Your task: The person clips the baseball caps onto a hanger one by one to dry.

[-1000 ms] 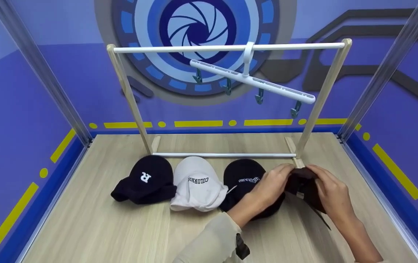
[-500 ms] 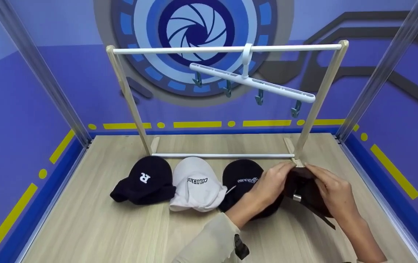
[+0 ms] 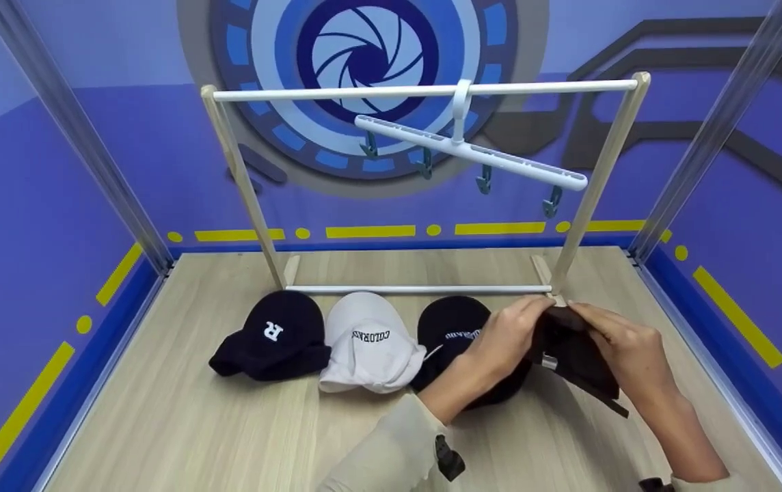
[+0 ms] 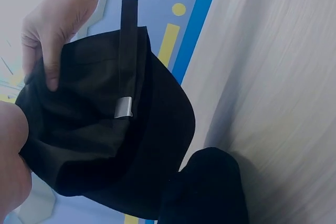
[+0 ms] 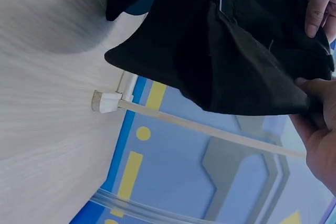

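Over table | left fingers, right fingers | nearly closed, pinching dark cap

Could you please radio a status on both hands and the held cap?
Left hand, right hand: both gripping held cap. Clear of table. Neighbouring black cap close to left hand.

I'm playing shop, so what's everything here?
Table: 1, pale, below
Walls: 3, blue-purple, around
Posts: 2, silver, wall corners
Rack: 1, white and wood, on table
Hanger: 1, white, on rack
Clips: 4, greenish, under hanger
R cap: 1, black, first from left
White cap: 1, white, second
Black cap: 1, black, third
Held cap: 1, dark, rightmost
Hands: 2, bare, gripping held cap
Sleeves: 2, beige, on arms
Straps: 2, black, near wrists
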